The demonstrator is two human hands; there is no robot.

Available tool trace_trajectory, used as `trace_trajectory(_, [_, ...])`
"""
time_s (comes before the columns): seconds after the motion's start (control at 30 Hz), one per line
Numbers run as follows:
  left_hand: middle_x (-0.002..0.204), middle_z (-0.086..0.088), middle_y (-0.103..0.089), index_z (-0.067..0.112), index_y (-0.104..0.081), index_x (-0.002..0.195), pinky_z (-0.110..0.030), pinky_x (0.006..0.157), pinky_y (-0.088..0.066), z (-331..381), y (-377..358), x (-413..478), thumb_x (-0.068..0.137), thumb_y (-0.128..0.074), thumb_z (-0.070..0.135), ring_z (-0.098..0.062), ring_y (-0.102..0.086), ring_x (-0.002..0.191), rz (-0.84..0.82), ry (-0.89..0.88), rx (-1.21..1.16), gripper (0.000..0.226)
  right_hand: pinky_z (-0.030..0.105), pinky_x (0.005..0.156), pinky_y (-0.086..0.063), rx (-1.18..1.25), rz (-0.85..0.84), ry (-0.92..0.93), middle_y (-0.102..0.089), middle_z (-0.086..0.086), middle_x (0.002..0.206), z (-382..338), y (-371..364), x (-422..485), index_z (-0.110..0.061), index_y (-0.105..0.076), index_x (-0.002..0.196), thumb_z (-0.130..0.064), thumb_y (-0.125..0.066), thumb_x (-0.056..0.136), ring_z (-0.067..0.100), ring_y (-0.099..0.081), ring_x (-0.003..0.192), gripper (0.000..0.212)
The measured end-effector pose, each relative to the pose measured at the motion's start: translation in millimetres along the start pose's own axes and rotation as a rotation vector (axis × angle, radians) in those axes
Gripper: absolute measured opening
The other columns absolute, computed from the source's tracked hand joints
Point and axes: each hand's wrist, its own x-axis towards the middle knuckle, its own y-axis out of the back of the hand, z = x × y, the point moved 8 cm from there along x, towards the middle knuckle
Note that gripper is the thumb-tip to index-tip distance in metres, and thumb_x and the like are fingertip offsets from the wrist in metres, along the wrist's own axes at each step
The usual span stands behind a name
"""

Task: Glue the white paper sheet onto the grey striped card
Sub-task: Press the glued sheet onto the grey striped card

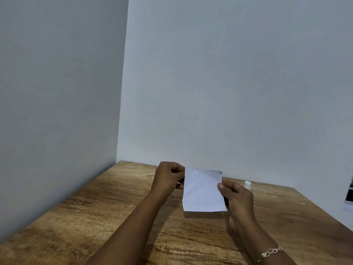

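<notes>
Paper sheet (202,190) pinched (left hand (168,178), right hand (238,197)).

Both forearms reach forward, converging slightly. The left hand (169,178) pinches the left edge of the white paper sheet (202,190), fingers curled. The right hand (237,197) pinches the right edge, thumb on the front face.

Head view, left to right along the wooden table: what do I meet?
In order: left hand pinching the sheet's left edge → white rectangular paper sheet → right hand pinching its right edge → dark object cut by the frame's right edge.
</notes>
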Motion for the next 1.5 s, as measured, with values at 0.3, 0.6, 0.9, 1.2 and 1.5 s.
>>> trace_trajectory(0.3, [0.072,-0.008,-0.065,0.003,-0.065,0.076,-0.018,0.043,-0.048,3.6,0.2,-3.6,0.088,-0.056,0.002,-0.014,-0.063,0.061,-0.012,-0.003,-0.014,0.015,0.049,0.091,-0.05,-0.021,0.021,-0.02,-0.069,0.015,0.089,3.4,1.8,0.5,0.0,-0.066,0.093,0.004,-0.064,0.077,0.034,-0.065,0.091,0.016])
trace_trajectory(0.6, [0.068,-0.007,-0.065,0.006,-0.064,0.069,-0.019,0.045,-0.049,3.2,-3.4,-4.9,0.087,-0.056,0.002,-0.009,-0.063,0.052,-0.041,0.019,-0.076,0.02,0.051,0.086,-0.05,0.003,0.032,-0.054,-0.067,0.014,0.08,5.4,2.8,1.4,-0.006,-0.065,0.079,0.004,-0.063,0.078,0.032,-0.062,0.083,0.01])
trace_trajectory(0.9, [0.07,-0.007,-0.066,0.008,-0.065,0.071,-0.019,0.05,-0.052,2.0,-3.2,-3.3,0.088,-0.057,0.007,-0.016,-0.063,0.062,-0.031,0.017,-0.085,0.019,0.053,0.095,-0.047,0.0,0.046,-0.052,-0.066,0.016,0.084,5.5,4.0,2.2,-0.001,-0.065,0.085,0.005,-0.064,0.077,0.033,-0.06,0.089,0.01])
trace_trajectory(1.2, [0.076,-0.015,-0.066,-0.011,-0.064,0.083,-0.019,0.053,-0.054,4.5,-4.1,-3.9,0.085,-0.064,0.026,-0.019,-0.065,0.065,-0.025,-0.005,-0.124,0.037,0.057,0.094,-0.047,0.001,0.063,-0.051,-0.067,0.02,0.091,7.7,5.0,4.5,0.0,-0.064,0.089,0.004,-0.064,0.078,0.043,-0.061,0.101,0.012])
trace_trajectory(1.5, [0.07,-0.009,-0.064,0.007,-0.065,0.074,-0.021,0.055,-0.055,4.5,-5.9,-2.4,0.08,-0.066,0.002,-0.016,-0.064,0.063,-0.038,-0.019,-0.094,0.008,0.051,0.09,-0.051,0.005,0.048,-0.052,-0.067,0.015,0.084,6.6,5.3,5.3,-0.004,-0.065,0.082,0.004,-0.064,0.078,0.035,-0.063,0.088,0.009])
